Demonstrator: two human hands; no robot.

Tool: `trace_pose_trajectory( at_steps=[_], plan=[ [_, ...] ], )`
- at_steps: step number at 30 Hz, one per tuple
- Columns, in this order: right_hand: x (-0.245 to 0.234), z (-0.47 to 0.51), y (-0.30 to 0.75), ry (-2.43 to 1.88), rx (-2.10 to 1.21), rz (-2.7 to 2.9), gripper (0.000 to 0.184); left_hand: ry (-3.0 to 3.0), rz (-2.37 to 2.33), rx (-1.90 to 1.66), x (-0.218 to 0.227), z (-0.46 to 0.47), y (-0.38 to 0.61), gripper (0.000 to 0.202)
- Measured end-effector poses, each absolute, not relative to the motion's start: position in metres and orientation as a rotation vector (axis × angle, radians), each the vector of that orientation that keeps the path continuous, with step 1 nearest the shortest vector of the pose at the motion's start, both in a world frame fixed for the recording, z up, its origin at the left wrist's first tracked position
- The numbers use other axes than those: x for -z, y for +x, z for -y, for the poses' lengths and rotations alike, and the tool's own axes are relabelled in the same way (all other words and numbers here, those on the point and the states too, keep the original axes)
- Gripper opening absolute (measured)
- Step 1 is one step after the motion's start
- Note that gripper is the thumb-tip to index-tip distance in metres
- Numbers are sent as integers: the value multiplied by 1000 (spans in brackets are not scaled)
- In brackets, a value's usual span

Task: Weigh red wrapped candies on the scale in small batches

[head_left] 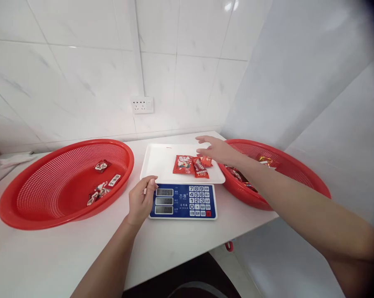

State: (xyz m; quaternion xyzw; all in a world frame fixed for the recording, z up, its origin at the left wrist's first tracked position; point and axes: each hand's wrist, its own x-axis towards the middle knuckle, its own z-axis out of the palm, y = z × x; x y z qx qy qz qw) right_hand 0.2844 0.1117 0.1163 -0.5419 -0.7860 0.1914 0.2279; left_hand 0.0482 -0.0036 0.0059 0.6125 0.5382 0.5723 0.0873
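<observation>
A blue and white digital scale [183,201] carries a white tray [157,165]. My left hand [142,198] is closed, thumb and fingers at the tray's front left corner. Over the tray's right side, my right hand [219,149] is open with its fingers apart and holds nothing. Below it on the tray lie a flat red snack packet [183,164], a darker red packet [200,167] and a smaller red packet [206,161], the last partly overlapped by the hand in this view.
A large red plastic basket [34,178] on the left holds several small packets [98,192]. Another red basket [301,178] on the right, partly behind my forearm, holds more wrapped packets [267,160]. A tiled wall with a socket [142,105] stands behind the white table [171,242].
</observation>
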Motion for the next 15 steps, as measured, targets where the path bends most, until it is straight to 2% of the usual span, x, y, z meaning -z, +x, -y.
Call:
trace_pose_trajectory(
  at_steps=[5,10,12,15],
  plan=[
    [-116,-107,315,-1538,-523,2106,42,1796,-1584,-1728,-6,3,45,25],
    [-100,-113,390,-1749,-400,2157,31,1779,-1585,-1735,-6,4,46,26],
    [-87,-121,425,-1878,-484,2279,36,1769,-1588,-1739,-6,5,46,27],
    [-64,-129,461,-1994,-476,2278,56,1751,-1614,-1740,-8,6,48,27]
  ],
)
